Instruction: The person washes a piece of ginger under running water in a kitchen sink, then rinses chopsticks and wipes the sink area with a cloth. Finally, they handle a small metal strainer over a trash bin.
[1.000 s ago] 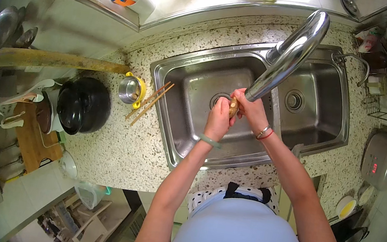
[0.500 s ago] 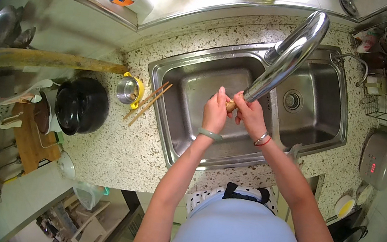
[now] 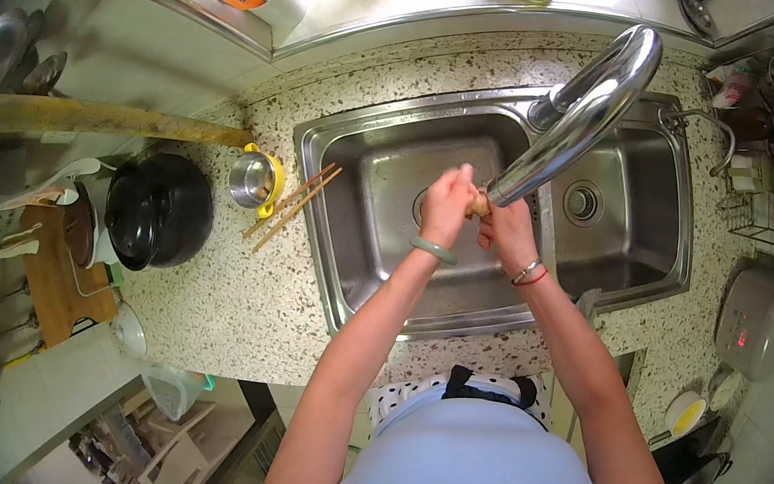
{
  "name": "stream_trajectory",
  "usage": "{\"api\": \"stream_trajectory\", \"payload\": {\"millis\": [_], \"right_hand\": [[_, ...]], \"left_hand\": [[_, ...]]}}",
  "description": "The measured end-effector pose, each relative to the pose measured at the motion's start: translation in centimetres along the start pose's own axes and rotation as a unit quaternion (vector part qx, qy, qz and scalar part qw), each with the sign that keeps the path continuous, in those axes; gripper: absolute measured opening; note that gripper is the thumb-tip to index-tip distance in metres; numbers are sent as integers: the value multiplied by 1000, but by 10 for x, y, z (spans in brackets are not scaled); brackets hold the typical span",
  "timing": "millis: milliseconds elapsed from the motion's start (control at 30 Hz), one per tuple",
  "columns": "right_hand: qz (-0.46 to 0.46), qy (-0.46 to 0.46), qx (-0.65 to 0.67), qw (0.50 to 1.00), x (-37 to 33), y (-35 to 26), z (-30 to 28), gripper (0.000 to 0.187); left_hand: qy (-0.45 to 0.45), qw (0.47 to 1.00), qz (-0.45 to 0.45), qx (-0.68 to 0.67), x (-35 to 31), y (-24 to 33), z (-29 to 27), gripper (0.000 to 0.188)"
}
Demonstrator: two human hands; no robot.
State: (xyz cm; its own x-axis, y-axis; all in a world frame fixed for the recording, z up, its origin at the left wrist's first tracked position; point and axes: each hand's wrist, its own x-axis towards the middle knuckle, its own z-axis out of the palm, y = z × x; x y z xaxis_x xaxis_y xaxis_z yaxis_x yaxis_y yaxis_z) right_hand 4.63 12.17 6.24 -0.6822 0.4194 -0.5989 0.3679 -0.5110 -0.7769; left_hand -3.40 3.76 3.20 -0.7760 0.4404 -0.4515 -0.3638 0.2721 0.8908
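Observation:
Under the mouth of the chrome faucet (image 3: pixel 568 119), both my hands meet over the left basin of the steel sink (image 3: pixel 385 156). Between them is a small, knobby tan piece of ginger (image 3: pixel 480 203), as far as its look tells. My right hand (image 3: pixel 508 231) grips it with bent fingers. My left hand (image 3: pixel 446 205), with a green bangle at its wrist, is closed at the ginger's left end; its fingertips are slightly blurred. Faucet and fingers hide part of the ginger. Whether water runs, I cannot tell.
Left of the sink lie two wooden chopsticks (image 3: pixel 297 204) beside a small yellow-handled metal pot (image 3: pixel 250 182) with something in it. Farther left stands a black pot (image 3: pixel 159 211). A rice cooker (image 3: pixel 759 323) and a wire spice rack (image 3: pixel 766 211) are at the right.
My left hand has turned, its fingers now more curled and pointing up. The ginger, still between both hands, has shifted slightly right and shows more of its surface.

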Motion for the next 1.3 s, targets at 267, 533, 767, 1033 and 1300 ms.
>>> {"api": "stream_trajectory", "payload": {"millis": [267,533,767,1033,1300], "right_hand": [[-153,120,-8,981,2,17,6,28],[-136,70,-50,987,-19,13,16,25],[-89,78,68,991,-9,15,15,25],[-187,84,-31,978,-20,18,22,21],[-177,99,-28,979,-21,14,22,19]], "left_hand": [[95,989,108,-31,-27,-6,31,32],[5,986,-73,-147,7,-21,3,43],[1,979,-12,-205,-29,8,14,36],[71,991,88,-76,-16,5,13,31],[56,986,20,-158,-29,20,14,37]]}}
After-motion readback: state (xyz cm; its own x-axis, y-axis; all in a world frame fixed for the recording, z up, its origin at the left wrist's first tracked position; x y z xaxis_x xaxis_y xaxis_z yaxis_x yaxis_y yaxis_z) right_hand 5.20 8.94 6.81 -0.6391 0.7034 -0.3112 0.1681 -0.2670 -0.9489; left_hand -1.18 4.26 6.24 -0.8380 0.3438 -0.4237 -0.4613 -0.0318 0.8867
